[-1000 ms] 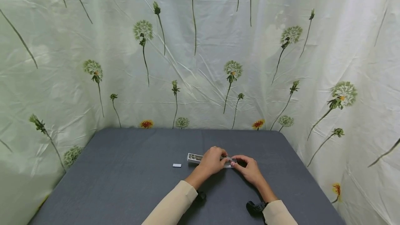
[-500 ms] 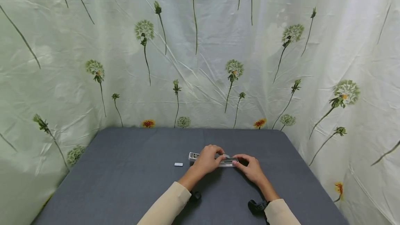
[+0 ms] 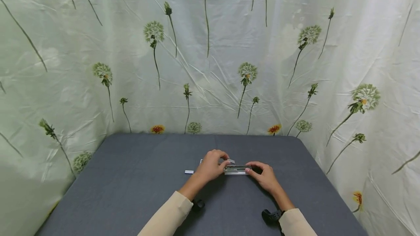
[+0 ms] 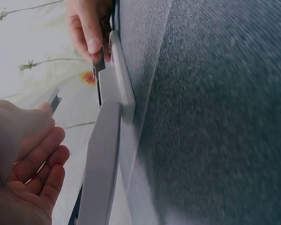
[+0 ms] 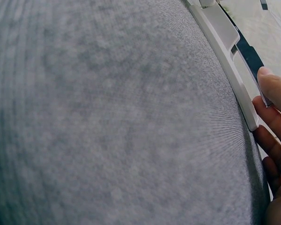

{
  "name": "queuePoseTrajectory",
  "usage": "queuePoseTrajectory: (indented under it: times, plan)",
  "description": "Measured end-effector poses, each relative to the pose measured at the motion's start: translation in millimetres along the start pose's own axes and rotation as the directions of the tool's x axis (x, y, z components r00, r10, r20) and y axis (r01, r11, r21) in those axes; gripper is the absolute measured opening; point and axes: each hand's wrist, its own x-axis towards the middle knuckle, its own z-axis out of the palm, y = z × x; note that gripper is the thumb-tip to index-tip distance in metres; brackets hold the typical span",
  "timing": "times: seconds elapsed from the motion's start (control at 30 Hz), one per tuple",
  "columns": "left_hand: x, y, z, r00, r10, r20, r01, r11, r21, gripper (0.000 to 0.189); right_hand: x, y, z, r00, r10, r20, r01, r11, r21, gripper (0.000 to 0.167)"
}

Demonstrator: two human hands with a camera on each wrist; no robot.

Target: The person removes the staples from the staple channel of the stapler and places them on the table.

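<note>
On the table lies a white and grey stapler (image 3: 237, 173), its top swung open so the dark metal magazine shows. My left hand (image 3: 210, 166) hovers over its left part and hides some of it. Between thumb and fingertip that hand pinches a small strip of staples (image 4: 55, 101), held just above the stapler. At the other end, my right hand (image 3: 263, 176) grips the stapler's tip; in the right wrist view the thumb rests on the dark magazine (image 5: 251, 58) with fingers by the white base (image 5: 241, 101).
Another small pale strip, probably staples (image 3: 189, 172), lies on the grey table (image 3: 137, 192) left of the stapler. A flower-patterned curtain (image 3: 216, 83) hangs behind the table and along both sides. A dark wrist camera (image 3: 271, 216) sits by the right cuff.
My left hand has moved left and slightly up with the staple strip, away from the magazine, uncovering more of the stapler. My right hand stays at the stapler's end.
</note>
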Motion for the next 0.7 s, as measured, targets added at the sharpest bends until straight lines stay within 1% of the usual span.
queuePoseTrajectory:
  times: [0.17, 0.43, 0.7]
  plan:
    - [-5.3, -5.2, -6.1, 1.000, -0.003, -0.021, 0.003, 1.000, -0.005, 0.013, -0.3, -0.3, 0.0, 1.000, -0.005, -0.005, 0.005, 1.000, -0.004, 0.024]
    - [-13.9, -15.0, -14.8, 0.997, 0.024, -0.069, -0.026, 0.999, -0.029, 0.012, -0.8, -0.4, 0.4, 1.000, 0.000, -0.002, 0.000, 1.000, -0.011, 0.023]
    - [-21.7, -26.3, -23.7, 0.989, 0.054, -0.135, -0.056, 0.998, -0.012, 0.010, -1.5, -0.5, 0.5, 1.000, -0.004, -0.003, 0.004, 1.000, -0.001, 0.025]
